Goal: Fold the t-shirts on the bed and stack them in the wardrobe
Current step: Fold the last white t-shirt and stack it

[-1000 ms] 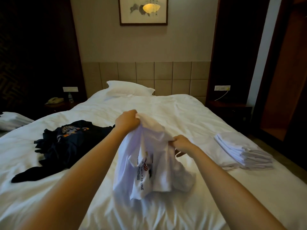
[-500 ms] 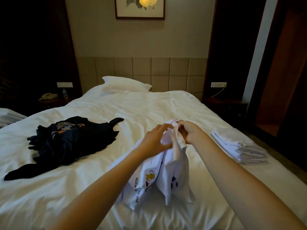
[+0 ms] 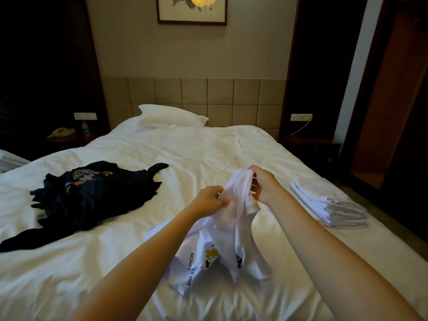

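Note:
A white t-shirt (image 3: 231, 242) with black lettering and a small print hangs bunched above the white bed (image 3: 208, 154). My left hand (image 3: 209, 200) pinches its fabric at mid height. My right hand (image 3: 264, 184) grips the bunched top edge, a little higher and to the right. The shirt's lower part drapes onto the bedding. A pile of dark t-shirts (image 3: 92, 193) with a colourful print lies crumpled on the bed's left side. A stack of folded white t-shirts (image 3: 328, 202) sits at the bed's right edge.
A white pillow (image 3: 171, 118) lies at the padded headboard. Dark nightstands flank the bed, the left one bearing a telephone (image 3: 61, 132) and a small bottle. An open wooden wardrobe (image 3: 389, 112) stands at the far right. Folded white cloth (image 3: 9, 158) shows at the left edge.
Both hands carried the white shirt to the right and came close together. The left hand slid down from the top edge; the right hand now holds the top.

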Motion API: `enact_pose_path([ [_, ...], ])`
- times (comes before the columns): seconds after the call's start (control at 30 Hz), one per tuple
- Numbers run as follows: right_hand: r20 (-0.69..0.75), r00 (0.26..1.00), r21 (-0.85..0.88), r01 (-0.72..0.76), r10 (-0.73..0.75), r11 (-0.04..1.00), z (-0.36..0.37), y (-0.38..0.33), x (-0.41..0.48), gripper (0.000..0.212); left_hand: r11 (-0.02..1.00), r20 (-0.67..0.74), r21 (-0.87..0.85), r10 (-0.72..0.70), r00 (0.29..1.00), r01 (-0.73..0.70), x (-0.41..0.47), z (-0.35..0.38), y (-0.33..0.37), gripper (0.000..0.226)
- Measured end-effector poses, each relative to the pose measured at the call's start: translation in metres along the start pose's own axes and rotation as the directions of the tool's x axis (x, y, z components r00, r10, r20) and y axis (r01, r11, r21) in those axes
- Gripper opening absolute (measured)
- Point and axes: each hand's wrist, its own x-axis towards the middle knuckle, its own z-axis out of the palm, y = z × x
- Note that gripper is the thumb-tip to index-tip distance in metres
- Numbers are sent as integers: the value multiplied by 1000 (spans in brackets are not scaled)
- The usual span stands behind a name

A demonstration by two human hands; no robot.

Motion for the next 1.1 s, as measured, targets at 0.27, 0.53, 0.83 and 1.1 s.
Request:
enact_pose_path([
  [0.27, -203, 948, -382, 152, -244, 912, -10, 0, 10, 36, 981, -332, -192, -77, 940, 13, 8, -39, -5, 19],
  [0.53, 332, 943, -847, 310, -26, 431, -6, -11, -9, 57, 991, -431, -137, -61, 900, 2, 17, -73, 4, 22],
  [0.83, 227, 971, -573, 196, -76, 796, -20, -3, 5, 23, 960, -388, 273, 168, 906, -60, 5, -72, -7, 7],
  [1.1, 245, 965, -183, -53, 98, 982, 1, 0, 3, 16, 758, -97, 561, 459, 883, -333, -4, -53, -2, 55],
])
